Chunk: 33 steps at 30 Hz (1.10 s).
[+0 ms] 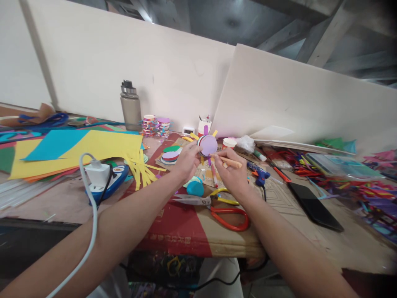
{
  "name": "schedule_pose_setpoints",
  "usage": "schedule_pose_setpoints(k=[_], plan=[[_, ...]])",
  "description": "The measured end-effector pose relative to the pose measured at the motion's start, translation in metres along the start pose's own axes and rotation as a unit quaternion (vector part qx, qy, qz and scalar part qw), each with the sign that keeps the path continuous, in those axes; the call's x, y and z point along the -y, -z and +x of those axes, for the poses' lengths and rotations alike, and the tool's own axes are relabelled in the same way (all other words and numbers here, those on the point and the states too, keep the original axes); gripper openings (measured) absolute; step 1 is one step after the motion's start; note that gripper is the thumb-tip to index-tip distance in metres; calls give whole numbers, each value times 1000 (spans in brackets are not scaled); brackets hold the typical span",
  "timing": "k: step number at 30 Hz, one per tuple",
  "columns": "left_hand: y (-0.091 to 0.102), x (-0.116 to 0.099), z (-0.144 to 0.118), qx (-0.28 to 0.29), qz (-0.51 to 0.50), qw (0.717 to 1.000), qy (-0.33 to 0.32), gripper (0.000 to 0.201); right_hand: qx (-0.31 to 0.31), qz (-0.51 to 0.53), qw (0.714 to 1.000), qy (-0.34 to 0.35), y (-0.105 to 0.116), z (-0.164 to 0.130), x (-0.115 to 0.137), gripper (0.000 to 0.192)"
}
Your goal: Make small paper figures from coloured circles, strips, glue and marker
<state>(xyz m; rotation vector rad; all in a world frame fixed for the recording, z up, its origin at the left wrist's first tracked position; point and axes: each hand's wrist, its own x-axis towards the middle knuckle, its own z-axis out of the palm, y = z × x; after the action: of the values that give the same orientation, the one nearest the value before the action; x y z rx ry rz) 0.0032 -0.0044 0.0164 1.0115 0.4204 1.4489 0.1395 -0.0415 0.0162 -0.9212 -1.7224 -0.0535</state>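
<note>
My left hand (187,160) is closed on the left edge of a round paper craft (210,145). Its lilac disc faces me, and purple and yellow strips stick out around the rim. In my right hand (230,170) is a light orange pen-like stick (233,162), its tip close to the disc's lower edge; I cannot tell if they touch. Below the hands lie red-handled scissors (231,225) and yellow-handled scissors (223,201). A blue disc (195,188) rests beside the blades. Left of the craft sits a stack of coloured discs (170,157).
A bottle (130,109) and banded paper cups (163,127) stand along the white board. Yellow sheets (96,145) and a blue power strip (119,178) with a white cable are at left. A glue gun (258,174), a black phone (313,205) and colourful strips (366,200) lie right.
</note>
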Motion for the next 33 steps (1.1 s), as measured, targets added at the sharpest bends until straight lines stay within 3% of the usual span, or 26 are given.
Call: schedule_pose_setpoints(k=[33], plan=[[-3,4,-8,50,15,995,79,9,-5,-6,1000,12,-1,-2,2,17]])
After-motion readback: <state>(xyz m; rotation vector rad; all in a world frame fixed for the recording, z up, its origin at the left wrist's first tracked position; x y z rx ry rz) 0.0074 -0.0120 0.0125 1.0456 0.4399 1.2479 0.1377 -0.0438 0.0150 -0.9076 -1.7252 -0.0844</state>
